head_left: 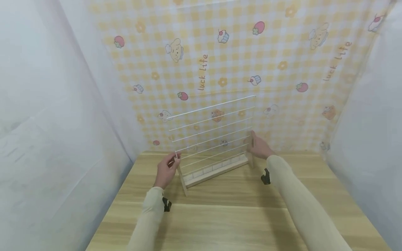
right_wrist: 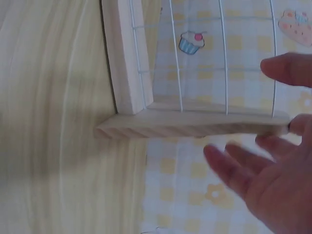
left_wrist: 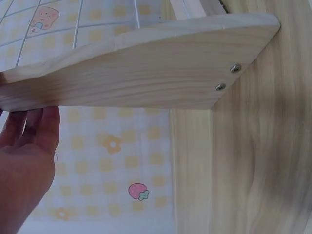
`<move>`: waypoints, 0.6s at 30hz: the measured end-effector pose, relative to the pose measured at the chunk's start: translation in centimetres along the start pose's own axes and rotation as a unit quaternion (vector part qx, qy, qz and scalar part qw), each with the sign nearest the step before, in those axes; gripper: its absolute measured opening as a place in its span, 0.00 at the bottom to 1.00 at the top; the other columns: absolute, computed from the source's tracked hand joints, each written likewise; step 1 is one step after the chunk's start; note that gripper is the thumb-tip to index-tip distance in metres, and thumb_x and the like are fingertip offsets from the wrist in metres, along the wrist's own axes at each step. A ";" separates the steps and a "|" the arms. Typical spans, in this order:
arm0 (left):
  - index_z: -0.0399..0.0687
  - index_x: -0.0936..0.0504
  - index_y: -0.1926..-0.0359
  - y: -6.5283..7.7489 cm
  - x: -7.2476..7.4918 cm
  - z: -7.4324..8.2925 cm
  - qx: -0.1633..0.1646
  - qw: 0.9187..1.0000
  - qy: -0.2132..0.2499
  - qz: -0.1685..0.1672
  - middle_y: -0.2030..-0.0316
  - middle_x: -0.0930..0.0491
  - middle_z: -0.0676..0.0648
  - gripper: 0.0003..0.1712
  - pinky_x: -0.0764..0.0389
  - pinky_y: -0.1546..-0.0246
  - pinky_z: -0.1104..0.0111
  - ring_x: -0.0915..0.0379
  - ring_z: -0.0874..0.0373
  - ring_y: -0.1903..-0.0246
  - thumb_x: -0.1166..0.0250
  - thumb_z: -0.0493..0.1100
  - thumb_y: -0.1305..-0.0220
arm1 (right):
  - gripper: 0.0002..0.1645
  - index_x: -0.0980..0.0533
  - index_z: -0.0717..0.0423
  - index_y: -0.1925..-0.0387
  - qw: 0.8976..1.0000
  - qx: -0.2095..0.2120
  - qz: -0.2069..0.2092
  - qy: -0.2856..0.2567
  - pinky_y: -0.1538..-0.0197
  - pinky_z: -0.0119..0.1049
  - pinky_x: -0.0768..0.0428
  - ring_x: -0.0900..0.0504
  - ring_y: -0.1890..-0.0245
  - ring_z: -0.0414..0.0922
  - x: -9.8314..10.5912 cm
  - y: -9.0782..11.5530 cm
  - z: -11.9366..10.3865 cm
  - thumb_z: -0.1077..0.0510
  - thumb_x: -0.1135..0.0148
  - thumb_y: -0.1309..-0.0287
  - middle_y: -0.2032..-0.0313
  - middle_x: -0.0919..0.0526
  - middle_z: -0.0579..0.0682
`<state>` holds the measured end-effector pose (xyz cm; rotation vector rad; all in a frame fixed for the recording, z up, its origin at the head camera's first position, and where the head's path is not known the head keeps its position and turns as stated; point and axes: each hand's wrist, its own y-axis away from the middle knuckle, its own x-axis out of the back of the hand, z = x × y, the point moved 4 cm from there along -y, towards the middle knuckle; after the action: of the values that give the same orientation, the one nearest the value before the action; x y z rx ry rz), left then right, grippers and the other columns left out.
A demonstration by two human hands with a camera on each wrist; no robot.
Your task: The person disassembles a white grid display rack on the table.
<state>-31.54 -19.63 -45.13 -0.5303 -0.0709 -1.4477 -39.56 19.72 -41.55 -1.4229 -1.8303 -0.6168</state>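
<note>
A rack of white wire grid with a pale wooden base bar [head_left: 216,172] and wooden side panels stands upright on the table, slightly angled. My left hand [head_left: 165,171] grips the top of the left side panel [left_wrist: 146,68], its fingers against the panel's outer face in the left wrist view; the thumb is mostly hidden there. On the other side, my right hand [head_left: 262,145] is spread at the right side panel [right_wrist: 195,126]. In the right wrist view its thumb [right_wrist: 290,69] is over the grid side and its fingers lie along the outer side, mostly apart from the wood.
The wood-grain table [head_left: 226,226] extends in front of the rack. Behind it hangs a yellow checked cloth [head_left: 238,62] with printed cupcakes and strawberries. White sheets [head_left: 47,122] stand at both sides. Small black devices [head_left: 167,204] are worn at the wrists.
</note>
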 end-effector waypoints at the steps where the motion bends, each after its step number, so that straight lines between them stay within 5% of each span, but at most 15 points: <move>1: 0.45 0.19 0.41 0.2 -0.1 -0.1 0.001 1.000 0.005 0.008 0.43 0.18 0.41 0.18 0.25 0.31 0.54 0.25 0.44 0.36 0.38 0.43 0.28 | 0.48 0.54 0.66 0.24 1.000 0.000 0.004 0.006 0.35 0.66 0.26 0.30 0.36 0.70 -0.2 0.0 -0.3 0.60 0.42 0.39 0.35 0.30 0.74; 9: 0.47 0.19 0.40 0.5 -0.9 -0.4 0.009 0.999 0.027 0.044 0.43 0.17 0.42 0.18 0.27 0.30 0.56 0.26 0.45 0.35 0.38 0.42 0.29 | 0.46 0.51 0.68 0.24 0.997 -0.049 0.057 0.008 0.26 0.68 0.40 0.44 0.28 0.71 -0.5 1.1 -3.2 0.48 0.47 0.31 0.28 0.44 0.76; 18: 0.42 0.21 0.39 0.6 -1.0 -0.5 0.006 0.998 0.021 0.063 0.44 0.17 0.40 0.19 0.27 0.30 0.56 0.24 0.45 0.37 0.40 0.42 0.27 | 0.40 0.40 0.58 0.26 0.978 0.006 0.162 -0.128 0.37 0.60 0.22 0.27 0.36 0.65 -1.1 1.1 -7.8 0.53 0.38 0.34 0.32 0.32 0.66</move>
<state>-31.22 -18.88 -46.08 -0.4855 -0.0132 -1.3342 -36.40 13.61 -37.62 -1.8119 -1.7296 -0.2669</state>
